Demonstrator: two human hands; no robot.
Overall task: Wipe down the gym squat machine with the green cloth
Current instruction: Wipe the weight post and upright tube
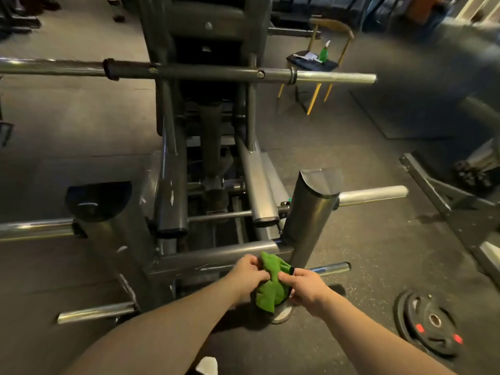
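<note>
The green cloth [270, 285] hangs bunched between my two hands, low in the middle of the view. My left hand [244, 274] pinches its upper left part and my right hand [303, 286] pinches its right edge. Just beyond them runs the grey base crossbar [216, 257] of the squat machine [173, 158], beside a thick grey upright post [311, 212]. The cloth is held in the air in front of the crossbar; I cannot tell whether it touches the frame.
Chrome weight pegs stick out at the right [373, 194], lower right [331, 267] and lower left [94, 312]. A long bar [335, 77] crosses the top. Black weight plates [430, 324] lie on the floor at right. A chair [319, 63] holds a green spray bottle [324, 52].
</note>
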